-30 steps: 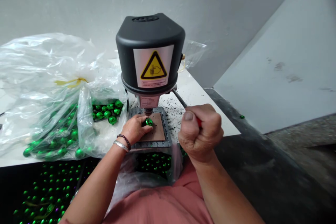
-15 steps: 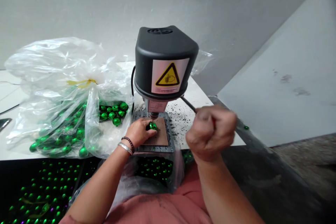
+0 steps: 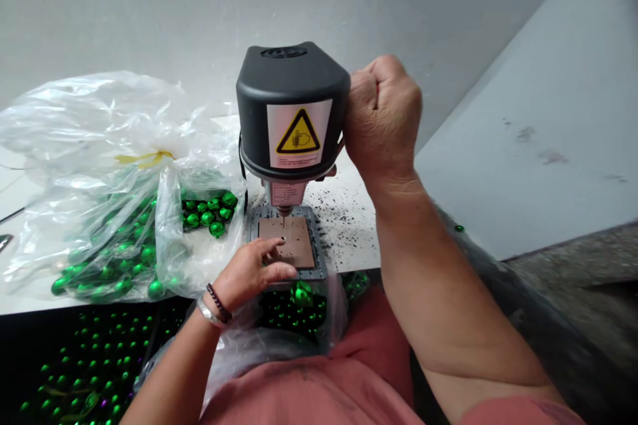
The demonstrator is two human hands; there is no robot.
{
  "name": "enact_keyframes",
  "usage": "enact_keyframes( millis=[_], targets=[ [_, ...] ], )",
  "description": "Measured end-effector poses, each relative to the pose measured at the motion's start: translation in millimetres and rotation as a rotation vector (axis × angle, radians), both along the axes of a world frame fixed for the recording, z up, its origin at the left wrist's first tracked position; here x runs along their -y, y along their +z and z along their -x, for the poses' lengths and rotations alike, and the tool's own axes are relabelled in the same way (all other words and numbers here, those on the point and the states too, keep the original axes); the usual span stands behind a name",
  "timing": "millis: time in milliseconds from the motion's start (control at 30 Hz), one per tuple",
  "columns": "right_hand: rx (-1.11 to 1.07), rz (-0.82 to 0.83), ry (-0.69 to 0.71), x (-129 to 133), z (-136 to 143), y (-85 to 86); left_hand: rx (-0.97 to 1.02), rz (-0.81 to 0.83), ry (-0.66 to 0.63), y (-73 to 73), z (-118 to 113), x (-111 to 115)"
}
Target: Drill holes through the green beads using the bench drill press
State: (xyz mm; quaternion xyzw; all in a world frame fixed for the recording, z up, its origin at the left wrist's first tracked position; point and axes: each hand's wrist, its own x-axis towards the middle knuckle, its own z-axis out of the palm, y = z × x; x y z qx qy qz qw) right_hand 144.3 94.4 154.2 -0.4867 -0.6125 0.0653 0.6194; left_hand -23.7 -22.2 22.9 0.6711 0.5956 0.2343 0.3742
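Note:
My right hand (image 3: 383, 123) is a fist beside the black head of a drill press (image 3: 294, 83), wrapped round the lever handle, which is mostly hidden by the fingers. Below the head, a thin drill bit (image 3: 284, 220) points down at a brown board (image 3: 299, 252) on the grey press base (image 3: 319, 259). My left hand (image 3: 249, 272) hovers over the board's front left part, fingers apart and holding nothing. A shiny green ball (image 3: 302, 293) is just off the front of the base, above several green balls in an open plastic bag (image 3: 337, 315).
To the left, a large clear plastic bag (image 3: 90, 119) tied with yellow string holds green balls, several lying at its opening. Dark shavings (image 3: 343, 226) litter the white table (image 3: 356, 255) right of the base. A dark tray of green balls (image 3: 90, 352) sits lower left.
My right hand has gone up with the lever, and the drill bit has risen. My left hand has let go of the green ball and drawn back; a ball now shows below the base's front edge.

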Motion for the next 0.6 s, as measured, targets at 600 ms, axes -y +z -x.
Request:
enact_keyframes(
  millis=[600],
  targets=[
    [-0.037,-0.114,0.098,-1,-1,-2.7,0.731,0.198,0.502,-17.3,1,-13]
  ],
)
